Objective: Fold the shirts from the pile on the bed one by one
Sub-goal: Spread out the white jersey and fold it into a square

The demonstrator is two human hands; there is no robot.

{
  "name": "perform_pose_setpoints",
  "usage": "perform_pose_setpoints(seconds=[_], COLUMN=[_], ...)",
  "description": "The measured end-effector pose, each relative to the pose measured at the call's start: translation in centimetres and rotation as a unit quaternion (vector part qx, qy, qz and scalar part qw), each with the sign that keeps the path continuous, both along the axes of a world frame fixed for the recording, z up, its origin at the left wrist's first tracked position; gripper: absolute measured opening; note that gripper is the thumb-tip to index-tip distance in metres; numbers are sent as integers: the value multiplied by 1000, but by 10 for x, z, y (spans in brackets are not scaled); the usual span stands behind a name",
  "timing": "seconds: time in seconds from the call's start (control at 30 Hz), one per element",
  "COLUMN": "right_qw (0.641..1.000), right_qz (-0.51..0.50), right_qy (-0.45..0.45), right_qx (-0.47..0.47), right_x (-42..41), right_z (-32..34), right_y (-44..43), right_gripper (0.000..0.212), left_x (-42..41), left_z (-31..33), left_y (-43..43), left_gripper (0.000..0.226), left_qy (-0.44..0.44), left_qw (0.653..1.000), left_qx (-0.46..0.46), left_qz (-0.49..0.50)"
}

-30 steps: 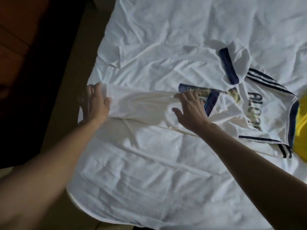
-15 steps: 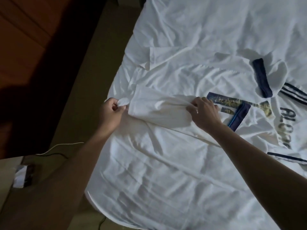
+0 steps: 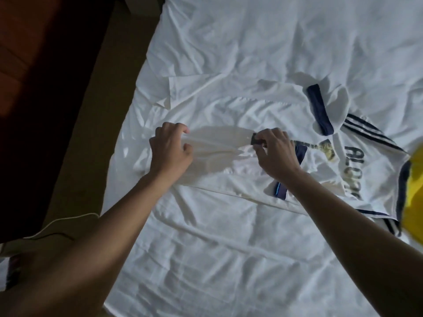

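Observation:
A white football shirt [image 3: 229, 110] with navy stripes, navy cuffs and dark back lettering lies spread on the white bed sheet [image 3: 229, 248]. Its near side is folded over toward the middle. My left hand [image 3: 170, 151] pinches the folded white cloth near the hem end. My right hand [image 3: 274, 154] grips the fold at a dark navy cuff, close to the printed number. Between my hands the cloth is stretched and creased. A yellow shirt [image 3: 412, 202] shows at the right edge, touching the white shirt's collar end.
The bed's left edge [image 3: 123, 138] runs diagonally beside a dark floor and brown wooden furniture [image 3: 34, 53]. A thin white cable [image 3: 68, 219] lies on the floor at lower left.
Both hands have closed on the folded side of the shirt and moved it up toward the shirt's middle. The right hand now holds the navy cuff. The view shifted, bringing the yellow shirt back in.

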State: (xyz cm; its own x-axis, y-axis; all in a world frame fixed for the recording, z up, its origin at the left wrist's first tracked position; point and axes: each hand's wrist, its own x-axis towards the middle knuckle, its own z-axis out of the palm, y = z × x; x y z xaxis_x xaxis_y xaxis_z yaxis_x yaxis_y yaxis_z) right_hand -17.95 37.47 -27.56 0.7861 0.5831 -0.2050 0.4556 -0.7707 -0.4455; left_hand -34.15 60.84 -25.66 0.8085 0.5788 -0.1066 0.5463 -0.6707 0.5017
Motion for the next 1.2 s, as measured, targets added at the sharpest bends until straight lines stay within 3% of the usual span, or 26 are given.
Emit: perform_pose_setpoints(seconds=[0.27, 0.47, 0.6, 0.67, 0.73, 0.83, 0.93, 1.07, 1.13, 1.2], right_qw=[993, 991, 993, 991, 978, 926, 860, 779, 769, 793], right_qz=[-80, -74, -91, -130, -205, -330, -391, -439, -442, -419], right_qy=[-80, -52, -36, -26, 20, 95, 137, 203, 232, 237], right_qx=[-28, -93, -64, -28, 26, 155, 299, 399, 399, 375], right_x=[90, 150, 180, 192, 202, 217, 216, 197, 182, 161], right_z=[4, -13, -24, -19, -7, 11, 34, 52, 55, 58], right_y=[-91, -129, -134, -138, -146, -168, -191, -210, -220, -234], right_gripper=[52, 93, 49, 32, 31, 32, 27, 27, 31, 31], left_x=[127, 215, 262, 273, 275, 263, 240, 187, 162, 142], left_z=[-14, -33, -40, -39, -32, -14, 10, 21, 18, 14], left_y=[-59, -73, -61, -54, -47, -39, -51, -71, -76, -82], left_gripper=[29, 44, 59, 49, 33, 16, 14, 13, 22, 28], left_qy=[4, 8, 107, 142, 146, 104, 41, 13, 13, 13], left_qw=[989, 978, 963, 952, 950, 961, 968, 964, 959, 953], left_qx=[29, 110, 129, 144, 130, 65, 51, 38, 38, 49], left_qz=[-143, -178, -213, -230, -244, -247, -241, -261, -280, -299])
